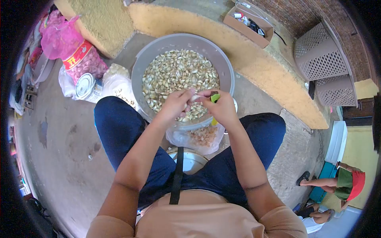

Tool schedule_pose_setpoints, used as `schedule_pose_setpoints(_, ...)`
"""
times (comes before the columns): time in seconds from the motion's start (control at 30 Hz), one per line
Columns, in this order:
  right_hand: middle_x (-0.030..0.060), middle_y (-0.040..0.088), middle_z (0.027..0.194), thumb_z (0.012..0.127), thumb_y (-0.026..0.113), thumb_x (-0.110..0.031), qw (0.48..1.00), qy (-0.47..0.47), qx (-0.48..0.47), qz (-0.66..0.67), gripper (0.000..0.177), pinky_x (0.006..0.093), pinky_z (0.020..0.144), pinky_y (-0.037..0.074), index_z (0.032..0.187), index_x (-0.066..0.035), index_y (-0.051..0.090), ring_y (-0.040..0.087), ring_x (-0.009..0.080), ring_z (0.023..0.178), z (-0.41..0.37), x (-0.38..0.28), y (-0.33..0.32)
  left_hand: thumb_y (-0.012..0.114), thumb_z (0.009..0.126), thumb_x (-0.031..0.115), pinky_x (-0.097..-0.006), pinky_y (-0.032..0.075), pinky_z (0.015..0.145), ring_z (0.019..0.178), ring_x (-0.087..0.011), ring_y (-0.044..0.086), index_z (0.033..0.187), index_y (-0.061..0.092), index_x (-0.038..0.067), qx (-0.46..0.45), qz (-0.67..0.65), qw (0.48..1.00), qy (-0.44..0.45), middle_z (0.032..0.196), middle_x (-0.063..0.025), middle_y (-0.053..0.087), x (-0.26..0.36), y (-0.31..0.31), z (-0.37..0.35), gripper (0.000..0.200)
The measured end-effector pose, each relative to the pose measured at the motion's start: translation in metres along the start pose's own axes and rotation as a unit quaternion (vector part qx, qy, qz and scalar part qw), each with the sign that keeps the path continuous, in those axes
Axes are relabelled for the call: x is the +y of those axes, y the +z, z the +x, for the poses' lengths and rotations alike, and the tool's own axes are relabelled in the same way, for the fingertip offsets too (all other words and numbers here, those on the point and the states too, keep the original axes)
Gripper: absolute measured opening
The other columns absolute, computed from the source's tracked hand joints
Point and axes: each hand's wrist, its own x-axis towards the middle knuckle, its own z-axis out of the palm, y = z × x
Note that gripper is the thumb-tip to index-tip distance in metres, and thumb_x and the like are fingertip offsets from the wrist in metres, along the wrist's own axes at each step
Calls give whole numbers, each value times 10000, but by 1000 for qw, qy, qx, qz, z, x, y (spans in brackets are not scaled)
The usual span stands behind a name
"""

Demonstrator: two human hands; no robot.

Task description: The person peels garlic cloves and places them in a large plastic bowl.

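Observation:
Over the near part of a large grey tub [137,75], my two hands meet at a pale garlic clove [195,98]. My left hand [177,104] pinches the clove between closed fingers. The fingers of my right hand [222,106] touch its other side and are wrapped round what looks like a small knife [215,97] with a green handle; its blade I cannot make out. Many unpeeled garlic cloves [180,71] fill the tub. Below its near rim lies a clear plastic bag [174,137] with brownish peelings [203,135] on it.
At left stand a pink mesh sack [85,59] of garlic, a tin can [88,87] and a white bag [119,85]. A yellow ledge [254,63] curves behind the tub, bearing a cardboard box [248,25]. Between my legs sits a whitish round container [190,160]. Other people [345,184] are at far right.

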Motion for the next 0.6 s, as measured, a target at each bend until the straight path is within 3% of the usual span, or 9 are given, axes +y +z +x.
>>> schedule_pose_setpoints(0.07, 115, 600, 658, 665, 652, -128, 1000, -12, -13, -16, 205, 276, 546, 441, 820, 0, 610, 576, 162, 590, 0, 1, -4, 458, 870, 304, -186, 288, 375, 465, -38, 394, 790, 532, 66, -26, 34, 999, 23, 601, 23, 450, 3, 6, -4, 261)
schedule_pose_setpoints(0.2, 97, 594, 639, 649, 629, -102, 994, -75, 40, -68, 179, 268, 539, 435, 767, 20, 572, 560, 138, 577, -3, -5, -3, 436, 883, 294, -191, 311, 412, 476, -42, 388, 830, 538, 57, -68, 92, 992, 47, 598, 31, 448, 4, 10, -9, 263)
schedule_pose_setpoints(0.27, 92, 588, 629, 641, 622, -97, 990, -100, 55, -84, 171, 265, 532, 433, 739, 24, 550, 550, 125, 573, -3, -2, -2, 417, 892, 281, -200, 332, 443, 497, -53, 392, 832, 532, 41, -75, 153, 979, 115, 613, 23, 451, -1, 9, -7, 273)
schedule_pose_setpoints(0.3, 88, 582, 621, 645, 618, -99, 995, -73, 45, -51, 166, 265, 527, 431, 732, 22, 545, 546, 123, 569, -3, -1, -2, 407, 896, 275, -205, 342, 458, 507, -59, 395, 833, 529, 33, -79, 183, 968, 149, 620, 19, 452, -2, 10, -7, 278)
schedule_pose_setpoints(0.4, 72, 561, 595, 657, 603, -101, 999, -14, 22, 28, 145, 258, 503, 420, 712, 13, 532, 529, 112, 547, -2, 2, -2, 379, 906, 255, -220, 361, 492, 537, -78, 406, 797, 507, 20, -96, 129, 982, 102, 638, 1, 449, 4, 16, -13, 289)
schedule_pose_setpoints(0.6, 19, 514, 545, 666, 586, -95, 977, 85, -26, 196, 98, 230, 415, 364, 686, -18, 528, 467, 73, 461, 2, 7, -6, 348, 915, 249, -239, 371, 499, 532, -88, 408, 766, 489, 30, -127, 153, 971, 134, 624, -12, 443, 0, 15, -10, 300)
